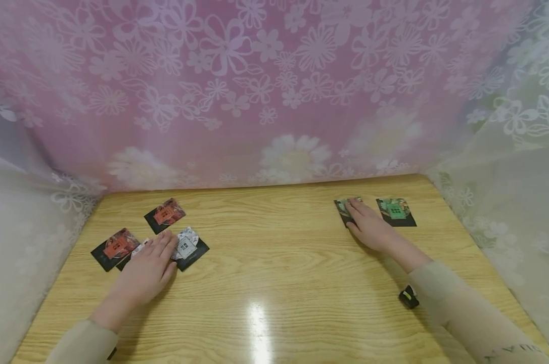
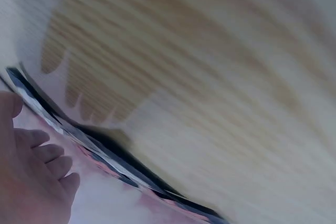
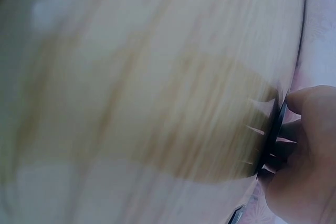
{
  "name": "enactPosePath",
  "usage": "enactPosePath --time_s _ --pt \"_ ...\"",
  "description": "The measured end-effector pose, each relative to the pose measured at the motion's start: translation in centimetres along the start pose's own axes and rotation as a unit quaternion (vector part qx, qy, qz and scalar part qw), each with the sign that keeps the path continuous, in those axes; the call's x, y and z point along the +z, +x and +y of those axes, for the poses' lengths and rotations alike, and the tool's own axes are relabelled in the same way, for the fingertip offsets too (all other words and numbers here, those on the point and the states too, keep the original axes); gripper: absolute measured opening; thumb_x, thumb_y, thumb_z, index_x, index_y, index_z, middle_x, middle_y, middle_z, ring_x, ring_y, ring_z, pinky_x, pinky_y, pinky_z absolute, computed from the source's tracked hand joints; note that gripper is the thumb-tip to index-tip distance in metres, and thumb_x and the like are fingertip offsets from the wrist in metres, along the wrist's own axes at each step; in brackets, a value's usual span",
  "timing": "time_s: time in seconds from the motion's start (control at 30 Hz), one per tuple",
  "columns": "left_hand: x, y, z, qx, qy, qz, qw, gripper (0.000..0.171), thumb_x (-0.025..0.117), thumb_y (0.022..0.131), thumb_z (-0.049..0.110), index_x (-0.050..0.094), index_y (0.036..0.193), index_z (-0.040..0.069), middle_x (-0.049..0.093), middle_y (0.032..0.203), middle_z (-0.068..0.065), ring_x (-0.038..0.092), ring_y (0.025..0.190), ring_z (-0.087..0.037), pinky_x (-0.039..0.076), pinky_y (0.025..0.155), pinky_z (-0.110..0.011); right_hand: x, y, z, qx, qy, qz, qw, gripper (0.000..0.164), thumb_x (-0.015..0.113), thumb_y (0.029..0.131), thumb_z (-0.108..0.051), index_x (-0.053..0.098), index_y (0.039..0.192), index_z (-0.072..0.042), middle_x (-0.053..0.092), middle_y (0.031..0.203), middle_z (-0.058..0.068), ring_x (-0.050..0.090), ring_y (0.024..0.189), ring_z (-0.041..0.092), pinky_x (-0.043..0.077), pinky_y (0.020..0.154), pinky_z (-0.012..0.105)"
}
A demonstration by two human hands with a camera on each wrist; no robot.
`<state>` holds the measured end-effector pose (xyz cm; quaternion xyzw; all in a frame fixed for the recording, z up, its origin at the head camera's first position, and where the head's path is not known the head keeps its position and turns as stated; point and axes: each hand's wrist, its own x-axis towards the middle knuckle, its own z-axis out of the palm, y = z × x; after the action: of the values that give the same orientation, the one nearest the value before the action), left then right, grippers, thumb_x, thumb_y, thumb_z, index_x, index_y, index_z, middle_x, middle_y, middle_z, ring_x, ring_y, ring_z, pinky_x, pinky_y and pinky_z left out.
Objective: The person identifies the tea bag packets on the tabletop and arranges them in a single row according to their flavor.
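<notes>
My left hand [image 1: 144, 273] lies over a partly covered flat packet, fingers extended. Just right of those fingers is a black packet with a white-grey label [image 1: 186, 247]. Two black packets with red labels lie nearby, a left red packet [image 1: 116, 248] and a far red packet [image 1: 165, 215]. My right hand [image 1: 370, 225] rests with its fingers on a green-labelled packet [image 1: 341, 206], largely hidden beneath them. Beside it on the right lies another green packet [image 1: 396, 211]. In the wrist views, the left fingers [image 2: 50, 153] and right fingers [image 3: 286, 140] are close to packet edges.
All the packets lie on a wooden table [image 1: 274, 253]. A pink flowered curtain [image 1: 265, 91] hangs along its far edge, with pale curtains at both sides. A small black object [image 1: 408, 297] is at the right sleeve.
</notes>
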<state>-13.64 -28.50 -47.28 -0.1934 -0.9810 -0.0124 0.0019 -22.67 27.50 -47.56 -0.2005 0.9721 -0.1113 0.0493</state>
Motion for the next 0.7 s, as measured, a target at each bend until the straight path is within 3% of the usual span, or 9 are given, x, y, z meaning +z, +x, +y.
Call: enactPosePath --time_s 0.2,0.43,0.7 --pt "0.6 0.9 1.3 0.032 0.008 -0.009 0.9994 0.065 0.060 0.109 0.027 0.039 0.160 -0.007 0.043 0.164 -0.029 0.044 0.153 -0.045 0.039 0.126 -0.061 0.0 -0.1 -0.1 0.003 0.001 -0.006 1.000 0.062 0.051 0.113 -0.020 0.030 0.162 0.012 0.024 0.170 0.036 0.025 0.157 0.055 0.028 0.128 0.068" --pt "0.6 1.9 2.1 0.031 -0.006 -0.014 0.9994 0.066 0.058 0.110 0.027 0.036 0.162 -0.006 0.040 0.166 -0.028 0.041 0.155 -0.046 0.039 0.126 -0.060 -0.2 -0.1 -0.4 0.005 0.007 -0.007 1.000 0.062 0.049 0.113 -0.021 0.029 0.163 0.011 0.023 0.170 0.035 0.024 0.158 0.054 0.027 0.128 0.068" --pt "0.8 4.1 3.0 0.054 -0.014 -0.015 0.9983 0.065 0.055 0.111 0.025 0.033 0.163 -0.007 0.036 0.169 -0.028 0.038 0.157 -0.044 0.037 0.128 -0.059 -0.1 0.1 -0.3 0.008 0.024 -0.007 1.000 0.061 0.048 0.113 -0.018 0.027 0.162 0.014 0.021 0.170 0.038 0.021 0.158 0.056 0.024 0.129 0.068"
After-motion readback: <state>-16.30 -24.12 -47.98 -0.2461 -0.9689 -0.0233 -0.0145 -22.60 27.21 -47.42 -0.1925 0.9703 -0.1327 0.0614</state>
